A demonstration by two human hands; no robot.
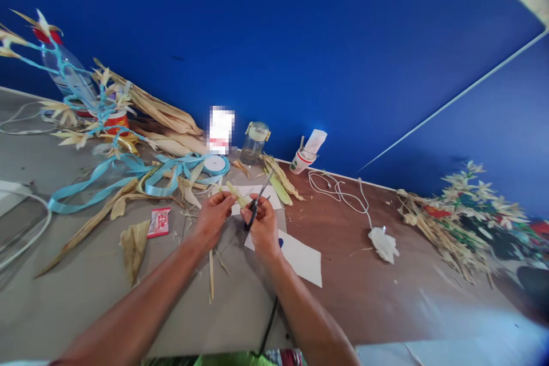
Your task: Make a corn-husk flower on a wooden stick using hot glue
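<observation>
Between my hands is a small pale-green piece of corn husk (238, 194). My left hand (217, 213) pinches its left end. In my right hand (265, 223) is a pair of scissors (254, 209) with black handles, its blades pointing up and away. The right fingertips are close to the husk's right end; I cannot tell whether they also grip it. Sheets of white paper (303, 257) lie under and to the right of my hands. Dry husk strips (211, 277) lie on the table below my left hand.
Light-blue ribbon (98, 180) with its spool (214, 164), dry husks (165, 106) and a red packet (159, 222) are on the left. A glass jar (254, 143) and paper cup (301, 160) stand by the blue wall. A white cable (343, 191) and husk flowers (480, 200) are on the right.
</observation>
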